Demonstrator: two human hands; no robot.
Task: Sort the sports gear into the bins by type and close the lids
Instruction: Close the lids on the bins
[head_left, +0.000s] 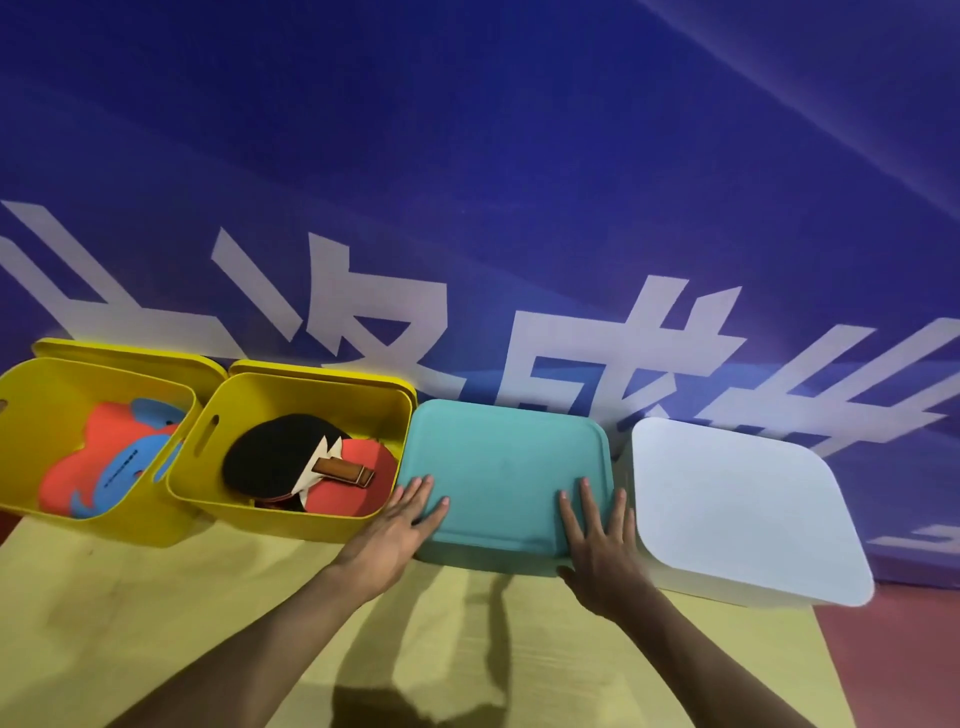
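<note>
Hands, left (400, 525) and right (602, 540), flat on teal lid (506, 467).

Two bare forearms reach in from the bottom edge, seen from the person's own head; the left hand (396, 535) and right hand (602, 545) carry no gloves, rings, watch or wristbands; no sleeve shows up to the frame's lower border; fingernails are short and unpainted; both wrists are bare.
</note>
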